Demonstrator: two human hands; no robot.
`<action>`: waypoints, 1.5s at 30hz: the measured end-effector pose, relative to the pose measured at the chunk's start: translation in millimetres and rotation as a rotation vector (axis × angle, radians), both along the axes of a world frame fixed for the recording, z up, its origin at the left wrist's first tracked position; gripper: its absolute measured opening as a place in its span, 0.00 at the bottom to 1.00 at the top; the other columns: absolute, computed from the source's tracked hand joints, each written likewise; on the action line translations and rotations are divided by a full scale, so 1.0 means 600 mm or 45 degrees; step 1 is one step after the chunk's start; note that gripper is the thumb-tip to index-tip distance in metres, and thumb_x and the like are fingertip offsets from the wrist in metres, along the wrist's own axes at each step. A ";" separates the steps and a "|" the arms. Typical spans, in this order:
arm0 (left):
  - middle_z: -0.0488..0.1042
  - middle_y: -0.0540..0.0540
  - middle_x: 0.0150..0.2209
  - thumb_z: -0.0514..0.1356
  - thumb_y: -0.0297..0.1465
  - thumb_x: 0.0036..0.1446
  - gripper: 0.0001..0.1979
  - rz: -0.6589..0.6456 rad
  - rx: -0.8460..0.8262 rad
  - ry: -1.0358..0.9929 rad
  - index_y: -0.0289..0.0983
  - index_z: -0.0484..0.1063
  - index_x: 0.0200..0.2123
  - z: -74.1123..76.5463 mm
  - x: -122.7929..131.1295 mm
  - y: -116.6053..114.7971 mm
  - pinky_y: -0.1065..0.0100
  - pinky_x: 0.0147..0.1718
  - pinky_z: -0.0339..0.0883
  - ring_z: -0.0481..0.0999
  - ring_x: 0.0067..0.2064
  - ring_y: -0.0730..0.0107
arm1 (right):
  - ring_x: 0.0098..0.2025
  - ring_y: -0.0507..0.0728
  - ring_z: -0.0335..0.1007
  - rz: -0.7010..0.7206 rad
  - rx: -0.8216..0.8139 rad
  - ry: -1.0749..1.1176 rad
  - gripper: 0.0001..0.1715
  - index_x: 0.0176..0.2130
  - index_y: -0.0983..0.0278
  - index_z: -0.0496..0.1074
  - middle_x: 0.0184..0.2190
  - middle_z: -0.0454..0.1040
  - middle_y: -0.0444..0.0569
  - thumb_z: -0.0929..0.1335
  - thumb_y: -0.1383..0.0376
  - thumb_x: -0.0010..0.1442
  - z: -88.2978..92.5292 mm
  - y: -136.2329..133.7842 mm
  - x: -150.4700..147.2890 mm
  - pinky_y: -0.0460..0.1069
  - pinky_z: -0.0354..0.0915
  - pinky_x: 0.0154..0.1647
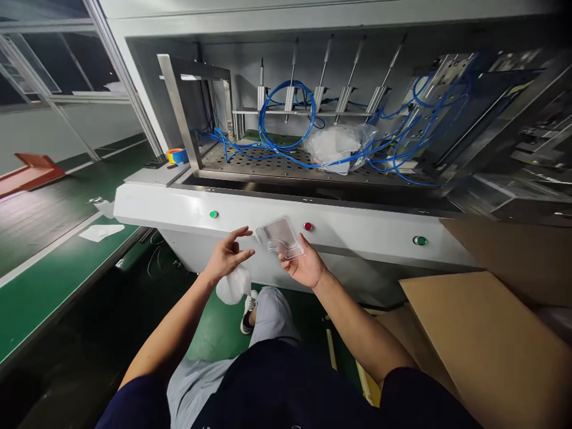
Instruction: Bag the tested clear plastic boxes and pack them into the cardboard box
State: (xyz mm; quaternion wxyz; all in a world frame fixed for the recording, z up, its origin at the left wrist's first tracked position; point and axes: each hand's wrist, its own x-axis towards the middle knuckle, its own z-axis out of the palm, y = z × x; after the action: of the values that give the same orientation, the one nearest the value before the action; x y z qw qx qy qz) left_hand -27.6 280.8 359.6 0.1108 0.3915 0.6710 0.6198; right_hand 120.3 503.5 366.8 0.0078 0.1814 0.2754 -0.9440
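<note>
My right hand (307, 265) grips a clear, shallow plastic case (280, 233) by its lower right corner, with the thumb along one side. The case is tilted and rounded at its corners. To its left is my left hand (229, 257), its thumb and index finger spread apart and not touching the case. A thin, crumpled white cloth or soft sheet (235, 286) hangs beneath that hand, apparently held by the curled lower fingers, which are partly hidden.
Ahead stands a white machine front (259, 208) with green buttons and a red button (308, 226). Inside are blue air hoses (288, 143), several cylinders and a plastic bag of white parts (335, 143). Cardboard (482, 322) is at right, a green conveyor (53, 274) at left.
</note>
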 end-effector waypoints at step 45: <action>0.78 0.43 0.56 0.65 0.50 0.60 0.31 0.076 0.036 0.634 0.41 0.70 0.61 0.058 0.020 0.383 0.63 0.42 0.69 0.73 0.33 0.67 | 0.64 0.68 0.65 -1.036 2.736 -0.246 0.41 0.69 0.61 0.67 0.62 0.71 0.57 0.74 0.57 0.60 0.128 0.316 0.180 0.64 0.62 0.70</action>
State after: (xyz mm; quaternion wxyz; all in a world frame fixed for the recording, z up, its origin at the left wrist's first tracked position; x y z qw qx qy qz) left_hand -15.4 510.3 394.2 -0.0818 0.5135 0.6803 0.5166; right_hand 228.1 693.3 443.5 -0.4347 0.2413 0.8567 -0.1372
